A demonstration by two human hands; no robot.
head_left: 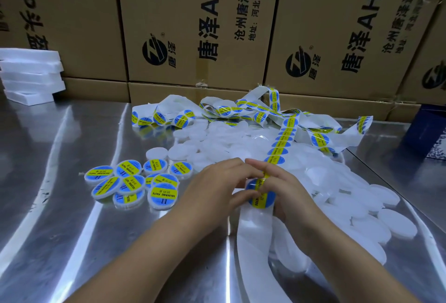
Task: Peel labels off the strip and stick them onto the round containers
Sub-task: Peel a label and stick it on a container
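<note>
A long white backing strip (pixel 281 142) carrying blue-and-yellow round labels runs from a tangle at the back down to my hands. My right hand (pixel 287 189) grips the strip where one label (pixel 259 195) sits. My left hand (pixel 217 182) pinches that same label's left edge with curled fingers. Bare backing (pixel 253 235) trails from under my hands toward me. Several labelled round containers (pixel 131 183) lie clustered at the left. A heap of plain white round containers (pixel 217 143) spreads behind and to the right of my hands.
The work surface is a shiny metal table (pixel 72 206). Brown cardboard boxes (pixel 193 25) wall off the back. A stack of white foam pieces (pixel 31 75) stands at the back left. A dark blue box (pixel 429 133) sits at the right edge.
</note>
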